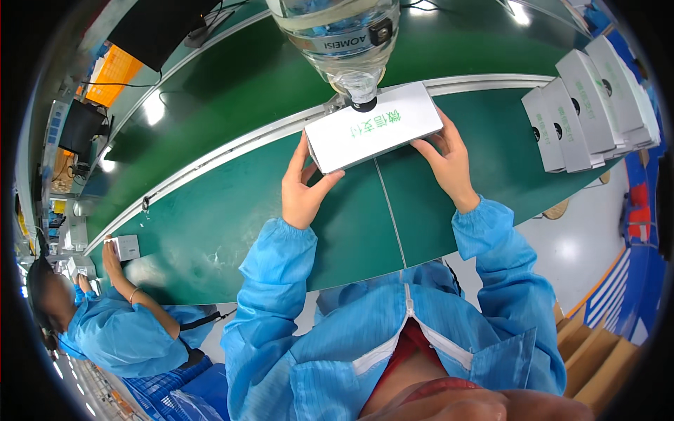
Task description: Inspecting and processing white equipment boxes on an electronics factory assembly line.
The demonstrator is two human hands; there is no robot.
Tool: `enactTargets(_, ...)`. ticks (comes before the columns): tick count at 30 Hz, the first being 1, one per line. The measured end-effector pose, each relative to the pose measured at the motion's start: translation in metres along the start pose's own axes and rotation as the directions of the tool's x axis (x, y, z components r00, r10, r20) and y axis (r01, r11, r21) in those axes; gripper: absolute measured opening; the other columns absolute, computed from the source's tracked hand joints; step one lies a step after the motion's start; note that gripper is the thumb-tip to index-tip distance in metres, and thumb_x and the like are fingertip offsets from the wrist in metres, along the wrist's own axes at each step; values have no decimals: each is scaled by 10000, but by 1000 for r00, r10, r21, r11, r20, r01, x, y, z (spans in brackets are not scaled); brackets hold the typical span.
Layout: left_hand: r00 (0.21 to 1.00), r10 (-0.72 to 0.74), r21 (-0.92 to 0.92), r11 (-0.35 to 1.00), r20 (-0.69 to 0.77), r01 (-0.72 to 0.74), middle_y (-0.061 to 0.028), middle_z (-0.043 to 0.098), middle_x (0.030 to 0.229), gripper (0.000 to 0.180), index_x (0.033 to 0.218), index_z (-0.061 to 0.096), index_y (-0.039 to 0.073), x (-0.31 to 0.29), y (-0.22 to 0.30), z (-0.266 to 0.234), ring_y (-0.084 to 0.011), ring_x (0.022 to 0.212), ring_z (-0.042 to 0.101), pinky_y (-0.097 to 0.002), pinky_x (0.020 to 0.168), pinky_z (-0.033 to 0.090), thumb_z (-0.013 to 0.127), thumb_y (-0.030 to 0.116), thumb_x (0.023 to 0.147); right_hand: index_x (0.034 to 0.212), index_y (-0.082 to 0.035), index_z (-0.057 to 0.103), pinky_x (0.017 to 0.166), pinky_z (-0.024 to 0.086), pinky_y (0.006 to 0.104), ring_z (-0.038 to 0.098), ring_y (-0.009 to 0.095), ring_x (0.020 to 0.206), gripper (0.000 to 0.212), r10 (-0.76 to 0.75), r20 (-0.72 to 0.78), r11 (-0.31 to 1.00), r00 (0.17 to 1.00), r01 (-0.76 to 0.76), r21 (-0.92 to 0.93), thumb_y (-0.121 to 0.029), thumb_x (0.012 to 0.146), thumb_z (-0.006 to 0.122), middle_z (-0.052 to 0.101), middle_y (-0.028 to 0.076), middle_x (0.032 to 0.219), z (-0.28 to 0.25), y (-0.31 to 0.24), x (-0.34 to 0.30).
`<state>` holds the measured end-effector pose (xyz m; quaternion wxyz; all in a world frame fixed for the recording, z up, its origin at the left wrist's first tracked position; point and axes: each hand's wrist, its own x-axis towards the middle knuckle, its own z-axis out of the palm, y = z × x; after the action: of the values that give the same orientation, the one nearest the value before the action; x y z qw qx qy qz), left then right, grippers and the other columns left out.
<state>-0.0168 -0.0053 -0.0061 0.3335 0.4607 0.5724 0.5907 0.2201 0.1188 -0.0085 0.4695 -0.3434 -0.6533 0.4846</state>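
Note:
A long white box (375, 130) with green printing on its face is held up over the far part of the green table (351, 224). My left hand (303, 184) grips its left end, with the thumb along the near lower edge and the fingers around the side. At the opposite end, my right hand (446, 160) closes on the right side, its thumb under the near corner. Just behind the box, the narrow end of a clear plastic bottle-shaped container (351, 59) hangs down, and its dark tip (364, 105) appears to touch or overlap the box's far edge.
Several similar white boxes (586, 105) stand stacked at the table's right end. To the left, a co-worker in a blue smock (133, 337) handles a small white box (126, 248). A pale metal rail (210, 165) runs along the table's far side. Brown cartons (597, 358) sit at lower right.

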Motion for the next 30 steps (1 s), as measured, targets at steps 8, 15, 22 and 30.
enactTargets(8, 999, -21, -93, 995, -33, 18, -127, 407, 1473, 747, 1479, 325, 7, 9, 1, -2, -241, 1316, 443, -365, 1042, 427, 636, -97, 808, 1397, -27, 471, 974, 478, 335, 527, 222, 1228, 588, -21, -33, 999, 999, 20, -49, 8, 845, 670, 474, 126, 1414, -3, 1, -3)
enactTargets(15, 999, 22, -147, 989, -29, -26, -130, 389, 1492, 776, 1477, 334, 21, 7, 0, -2, -247, 1322, 441, -378, 1038, 438, 666, -97, 785, 1397, -14, 464, 990, 475, 337, 520, 223, 1242, 595, -12, -46, 1000, 999, 11, -23, 54, 839, 657, 475, 128, 1417, -4, 3, -4)
enactTargets(22, 999, 26, -132, 991, -46, -32, -125, 413, 1481, 799, 1472, 361, 57, 7, -6, -2, -248, 1322, 449, -393, 1017, 465, 733, -32, 770, 1399, -17, 464, 990, 476, 338, 530, 223, 1230, 591, -33, -42, 999, 999, 33, 3, 47, 845, 659, 493, 131, 1404, -5, 5, -4)
enactTargets(30, 997, 36, -114, 992, -70, -44, -115, 439, 1462, 800, 1475, 369, 83, 6, -5, -2, -248, 1340, 431, -393, 1017, 460, 733, -24, 771, 1401, -10, 461, 967, 484, 334, 561, 209, 1186, 590, -49, -51, 999, 997, 50, 2, 28, 847, 663, 528, 130, 1367, -3, 4, -2)
